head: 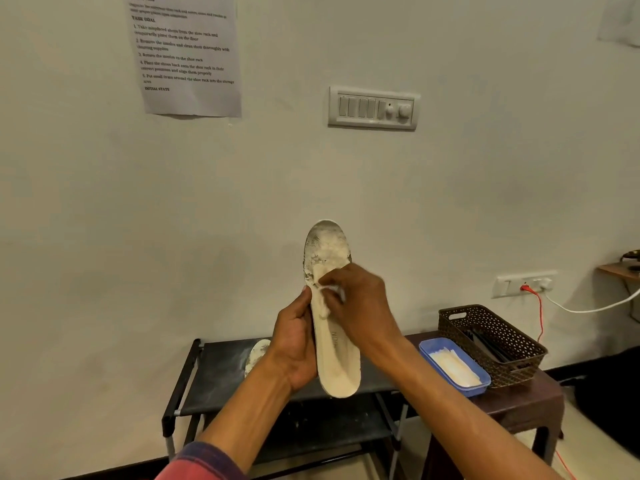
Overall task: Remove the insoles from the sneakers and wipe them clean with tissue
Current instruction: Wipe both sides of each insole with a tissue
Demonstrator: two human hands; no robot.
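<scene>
A cream insole (329, 251) stands upright in front of me, toe end up, with grey dirt on its upper part. My left hand (294, 344) grips its left edge near the middle. My right hand (360, 306) presses a crumpled white tissue (329, 294) against the insole's face. A second dirty insole (256, 355) lies on the top shelf of the black shoe rack (214, 375), partly hidden behind my left wrist. No sneakers are in view.
A blue tray (474, 384) holding white tissues and a brown woven basket (491, 341) sit on a dark brown table (533, 403) right of the rack. The wall behind carries a switch panel (372, 107), a printed sheet (187, 53) and a socket with red and white cables (526, 284).
</scene>
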